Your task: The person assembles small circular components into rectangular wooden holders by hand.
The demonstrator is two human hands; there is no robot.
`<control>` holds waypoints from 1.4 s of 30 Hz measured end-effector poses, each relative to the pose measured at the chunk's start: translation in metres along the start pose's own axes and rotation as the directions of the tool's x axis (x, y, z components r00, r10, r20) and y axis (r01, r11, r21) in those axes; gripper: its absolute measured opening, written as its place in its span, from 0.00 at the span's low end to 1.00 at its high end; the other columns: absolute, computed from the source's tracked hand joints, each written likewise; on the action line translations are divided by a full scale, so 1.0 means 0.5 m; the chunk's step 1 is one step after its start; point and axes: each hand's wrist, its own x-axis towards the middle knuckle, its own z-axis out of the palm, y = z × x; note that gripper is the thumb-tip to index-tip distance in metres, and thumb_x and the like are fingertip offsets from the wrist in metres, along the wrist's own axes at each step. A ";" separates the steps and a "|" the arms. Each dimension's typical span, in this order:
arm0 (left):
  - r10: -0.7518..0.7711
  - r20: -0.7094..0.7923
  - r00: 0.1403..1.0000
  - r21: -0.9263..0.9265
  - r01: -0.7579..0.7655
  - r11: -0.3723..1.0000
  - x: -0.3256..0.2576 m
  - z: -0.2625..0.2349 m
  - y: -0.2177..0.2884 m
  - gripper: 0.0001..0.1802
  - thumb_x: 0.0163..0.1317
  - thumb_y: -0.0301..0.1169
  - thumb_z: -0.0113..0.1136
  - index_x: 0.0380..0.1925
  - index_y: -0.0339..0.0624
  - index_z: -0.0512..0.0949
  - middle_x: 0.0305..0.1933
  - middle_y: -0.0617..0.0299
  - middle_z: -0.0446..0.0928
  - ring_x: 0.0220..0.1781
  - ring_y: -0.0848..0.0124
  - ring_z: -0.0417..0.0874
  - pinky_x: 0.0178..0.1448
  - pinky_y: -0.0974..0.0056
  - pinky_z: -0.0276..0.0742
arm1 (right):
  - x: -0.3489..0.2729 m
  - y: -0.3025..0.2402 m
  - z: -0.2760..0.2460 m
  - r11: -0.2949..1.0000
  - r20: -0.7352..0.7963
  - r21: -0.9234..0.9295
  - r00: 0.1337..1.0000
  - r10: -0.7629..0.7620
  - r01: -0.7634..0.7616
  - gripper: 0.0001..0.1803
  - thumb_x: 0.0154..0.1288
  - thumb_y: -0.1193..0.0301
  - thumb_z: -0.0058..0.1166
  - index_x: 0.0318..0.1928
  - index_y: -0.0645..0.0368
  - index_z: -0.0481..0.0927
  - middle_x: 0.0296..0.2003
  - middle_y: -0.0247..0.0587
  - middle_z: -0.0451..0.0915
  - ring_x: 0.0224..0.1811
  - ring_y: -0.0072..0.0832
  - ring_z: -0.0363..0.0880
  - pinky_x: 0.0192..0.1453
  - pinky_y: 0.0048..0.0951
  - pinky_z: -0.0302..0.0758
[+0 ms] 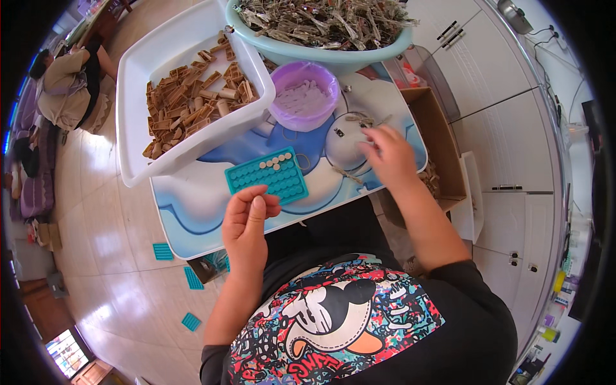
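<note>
I see my left hand curled loosely at the near edge of the teal tray, fingertips touching its rim, not clamped on it. The tray lies flat on the worktop, a few pale round pieces sitting in its far holes. My right hand hovers to the right of the tray, fingers spread apart over small metal bits; I cannot tell whether it pinches anything. Beyond the tray stands a purple bowl, to its left a white bin of brown blocks, and farther off a pale green basin.
</note>
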 end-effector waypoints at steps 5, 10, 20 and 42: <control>-0.041 0.076 0.996 -0.027 0.043 0.999 -0.009 0.019 0.003 0.10 0.67 0.27 0.50 0.45 0.36 0.73 0.39 0.59 0.78 0.38 0.73 0.78 0.46 0.68 0.75 | 0.033 -0.015 0.057 0.986 -0.010 -0.140 0.996 -0.092 0.089 0.10 0.51 0.70 0.62 0.35 0.57 0.78 0.30 0.39 0.76 0.32 0.38 0.77 0.35 0.33 0.74; -0.040 0.084 0.996 -0.050 0.044 0.998 0.009 0.033 -0.011 0.10 0.65 0.26 0.52 0.45 0.34 0.73 0.43 0.58 0.77 0.43 0.73 0.78 0.50 0.68 0.73 | -0.005 -0.138 0.017 0.967 0.091 0.034 0.963 -0.254 0.252 0.09 0.46 0.69 0.62 0.27 0.55 0.75 0.26 0.36 0.73 0.30 0.38 0.75 0.31 0.37 0.69; -0.310 0.151 0.939 -0.305 0.342 0.889 0.040 0.024 -0.002 0.09 0.65 0.28 0.53 0.40 0.33 0.74 0.38 0.56 0.78 0.39 0.72 0.79 0.46 0.69 0.75 | -0.011 -0.210 0.042 0.903 0.095 0.326 0.940 -0.327 0.281 0.14 0.46 0.66 0.66 0.27 0.54 0.73 0.23 0.35 0.72 0.24 0.34 0.73 0.26 0.33 0.66; -0.115 0.192 0.975 -0.158 0.146 0.977 0.033 -0.015 0.031 0.12 0.63 0.26 0.56 0.45 0.33 0.70 0.39 0.55 0.78 0.38 0.71 0.80 0.46 0.68 0.77 | 0.024 -0.226 0.044 0.790 0.145 0.506 0.869 -0.474 0.347 0.10 0.47 0.77 0.61 0.32 0.57 0.76 0.28 0.39 0.75 0.28 0.36 0.75 0.29 0.33 0.70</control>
